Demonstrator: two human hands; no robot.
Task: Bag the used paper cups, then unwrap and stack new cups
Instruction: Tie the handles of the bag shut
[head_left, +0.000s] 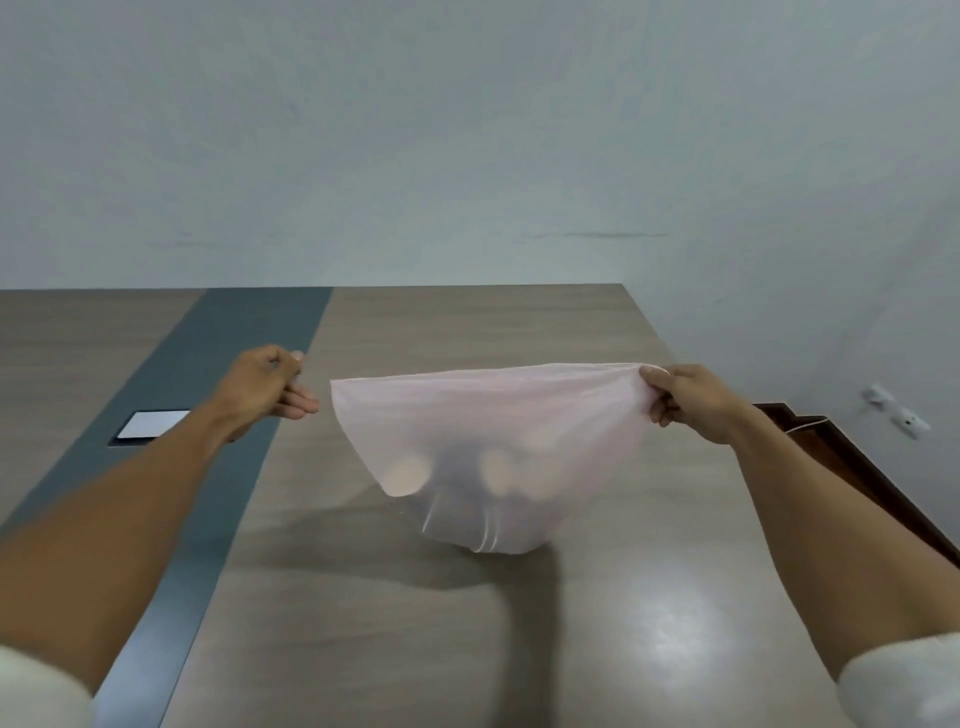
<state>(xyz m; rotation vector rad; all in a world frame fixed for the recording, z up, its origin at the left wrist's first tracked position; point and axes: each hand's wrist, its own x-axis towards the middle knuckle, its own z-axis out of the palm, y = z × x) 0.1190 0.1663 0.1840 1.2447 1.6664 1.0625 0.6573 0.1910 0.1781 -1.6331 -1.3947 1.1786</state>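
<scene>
Bagging step: right hand (685, 402) pinches the bag (488, 441) rim; left hand (270, 384), beside the bag, loosely curled, empty. Next: regrip, close.

**Thin film, polished wood, matt paint**

The bag (488, 415) pinched in the right hand (685, 400) is thin, translucent plastic film, pale pink-white, smooth with a soft sheen and a few glossy creases at its lower end. Pale rounded shapes show dimly through it; their material cannot be told. Beneath both hands the table (415, 623) has a wood-grain finish, smooth and semi-glossy, with a bright patch of reflected light below the right forearm. Under the left hand (270, 384) runs a dark grey strip (234, 353), smooth and duller. A white glossy panel (153, 423) sits in it. Beyond the hands, the wall (467, 130) looks matt painted. The sleeves (904, 680) look like white cloth.
</scene>
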